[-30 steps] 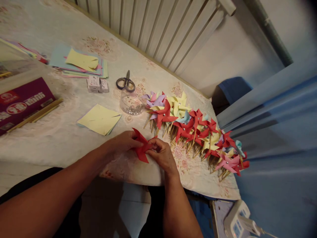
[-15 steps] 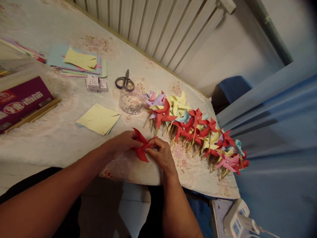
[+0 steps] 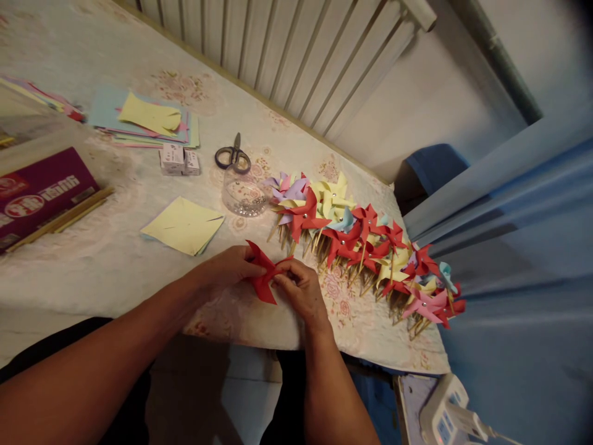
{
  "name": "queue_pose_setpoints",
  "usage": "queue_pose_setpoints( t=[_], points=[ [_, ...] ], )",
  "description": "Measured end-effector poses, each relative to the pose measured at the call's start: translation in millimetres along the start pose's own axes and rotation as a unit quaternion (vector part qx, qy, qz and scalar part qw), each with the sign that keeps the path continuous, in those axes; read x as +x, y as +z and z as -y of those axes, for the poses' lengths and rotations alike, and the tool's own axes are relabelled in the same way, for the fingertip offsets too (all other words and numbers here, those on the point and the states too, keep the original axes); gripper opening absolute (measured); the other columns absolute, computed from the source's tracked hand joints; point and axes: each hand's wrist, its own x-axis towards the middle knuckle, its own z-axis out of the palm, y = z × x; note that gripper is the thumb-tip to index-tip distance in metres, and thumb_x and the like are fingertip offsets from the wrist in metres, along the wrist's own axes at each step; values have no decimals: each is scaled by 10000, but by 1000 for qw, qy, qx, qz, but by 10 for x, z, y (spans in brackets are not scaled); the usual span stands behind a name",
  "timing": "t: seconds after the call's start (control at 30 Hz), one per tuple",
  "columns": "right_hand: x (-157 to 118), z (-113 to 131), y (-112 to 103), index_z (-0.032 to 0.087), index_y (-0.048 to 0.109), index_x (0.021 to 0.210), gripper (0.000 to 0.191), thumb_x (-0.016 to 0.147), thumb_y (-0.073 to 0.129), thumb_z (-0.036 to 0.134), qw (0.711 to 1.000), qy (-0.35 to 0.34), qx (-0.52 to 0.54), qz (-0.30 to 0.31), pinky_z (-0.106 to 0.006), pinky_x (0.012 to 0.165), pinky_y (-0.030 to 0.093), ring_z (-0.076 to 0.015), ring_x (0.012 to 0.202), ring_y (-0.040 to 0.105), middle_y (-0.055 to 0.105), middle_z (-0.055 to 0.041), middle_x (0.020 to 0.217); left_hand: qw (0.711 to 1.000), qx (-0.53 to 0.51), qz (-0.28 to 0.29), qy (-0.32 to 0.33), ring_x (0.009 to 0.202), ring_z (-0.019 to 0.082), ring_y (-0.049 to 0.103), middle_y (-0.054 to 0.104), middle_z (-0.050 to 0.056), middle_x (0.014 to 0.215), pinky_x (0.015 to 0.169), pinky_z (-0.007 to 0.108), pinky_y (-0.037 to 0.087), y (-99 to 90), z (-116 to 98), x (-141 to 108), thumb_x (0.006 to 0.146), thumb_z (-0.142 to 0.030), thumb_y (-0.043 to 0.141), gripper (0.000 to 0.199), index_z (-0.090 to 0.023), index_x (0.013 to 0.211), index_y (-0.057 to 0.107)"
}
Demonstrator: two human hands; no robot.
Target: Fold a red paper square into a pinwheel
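A red paper pinwheel (image 3: 263, 285) with folded blades is held between my two hands above the table's near edge. My left hand (image 3: 235, 264) grips it from the left, thumb on its middle. From the right, my right hand (image 3: 301, 285) pinches a blade close to the centre, fingers closed. Whether a pin is between the fingers I cannot tell. Just beyond lie slit yellow paper squares (image 3: 183, 225), stacked. A clear round tub (image 3: 245, 196) of small silvery pins stands behind the hands, with dark-handled scissors (image 3: 235, 156) touching or close to its far side.
Finished pinwheels (image 3: 365, 241) on sticks lie in a long row at the right. Two small white boxes (image 3: 173, 159) sit before a coloured paper stack (image 3: 104, 108). A purple box (image 3: 46, 191) with sticks is at left. A power strip (image 3: 447, 411) stands below right.
The hands keep hold of the red pinwheel in nearly the same place. The fingers have shifted only slightly, and the camera view has moved a little.
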Motion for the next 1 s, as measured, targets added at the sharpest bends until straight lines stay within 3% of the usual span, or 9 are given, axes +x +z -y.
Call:
queue_pose_setpoints(
  t=[0.13, 0.23, 0.43, 0.53, 0.67, 0.8, 1.0],
  points=[
    [-80, 28, -10, 206, 663, 1006, 230, 777, 661, 233, 992, -2, 43, -119, -252, 649, 497, -123, 657, 629, 673, 12, 812, 1000, 3, -2, -16, 551, 127, 579, 711, 17, 654, 542, 218, 387, -56, 9, -13, 575, -142, 748, 120, -150, 692, 724],
    [-223, 31, -49, 190, 646, 1002, 227, 791, 641, 271, 980, 9, 53, -190, -245, 604, 494, -117, 611, 614, 649, 20, 768, 998, -56, -8, -5, 573, 142, 611, 729, 48, 675, 564, 229, 429, -98, 20, -108, 579, -138, 755, 114, -135, 688, 723],
    [-790, -227, -255, 165, 671, 893, 195, 770, 622, 309, 981, 83, -9, -177, -254, 579, 479, -132, 559, 585, 607, 25, 650, 976, -207, -30, 61, 672, 179, 686, 765, 106, 794, 670, 256, 537, -299, 184, -497, 610, -166, 825, 233, -91, 818, 753],
    [-1143, -439, -378, 161, 684, 895, 222, 801, 586, 337, 979, 92, -71, -167, -254, 553, 450, -149, 560, 569, 605, 15, 620, 968, -235, -36, 80, 685, 178, 698, 768, 120, 813, 694, 245, 555, -432, 330, -717, 648, -157, 823, 216, -71, 835, 759],
    [-1467, -624, -454, 163, 694, 872, 232, 826, 567, 351, 969, 55, -163, -179, -283, 640, 472, -180, 639, 602, 656, -27, 684, 963, -251, -35, 92, 747, 218, 718, 768, 146, 868, 746, 296, 583, -569, 469, -1003, 695, -145, 797, 195, -65, 870, 760],
    [-1517, -640, -422, 176, 685, 879, 227, 873, 502, 310, 957, 2, -224, -186, -302, 737, 483, -204, 771, 637, 696, -66, 831, 957, -266, -25, 116, 692, 190, 707, 760, 109, 781, 732, 287, 593, -645, 541, -1248, 688, -105, 799, 137, -82, 816, 757],
    [-1456, -605, -364, 183, 671, 862, 197, 878, 482, 238, 937, -36, -307, -159, -306, 782, 471, -211, 819, 650, 693, -63, 848, 943, -308, -18, 129, 702, 183, 708, 760, 87, 785, 711, 271, 593, -616, 656, -1448, 656, -83, 819, 192, -104, 837, 757]
  ],
)
